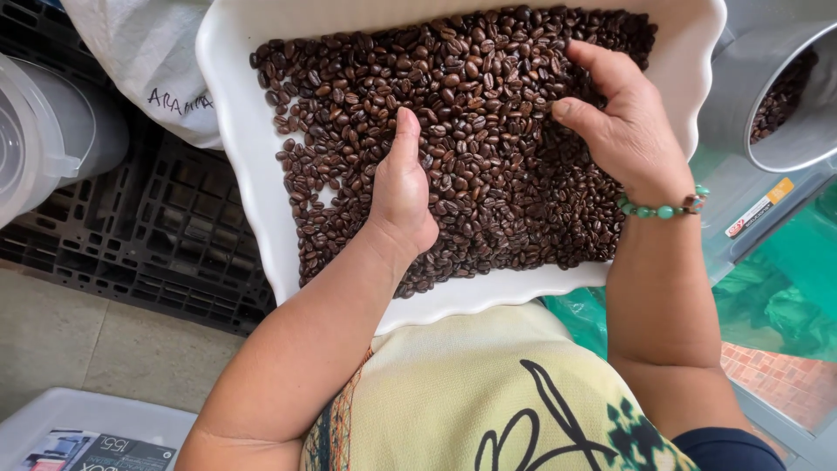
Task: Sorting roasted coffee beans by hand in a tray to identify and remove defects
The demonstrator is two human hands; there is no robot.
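Dark roasted coffee beans (453,148) fill a white scalloped tray (235,131) that rests across the person's lap, spread nearly edge to edge in a shallow layer. Left hand (403,187) sits mid-tray, curled loosely on the beans with the thumb stretched up and the grip half closed; whether it holds any beans I cannot tell. Right hand (623,118) works the tray's far right corner, thumb and fingers pinching together over the beans, a green bead bracelet (663,208) at the wrist.

These beans look light, hard and dry, likely to roll and scatter at a nudge, so small pinches or a cupped scoop should suit them best. For the tray, stiff and smooth, the rim on either side looks like the place to hold.

Room is tight: a metal cylinder (785,96) with more beans stands beside the right edge, a black plastic pallet (157,227) and a white sack (139,61) lie off the left edge.
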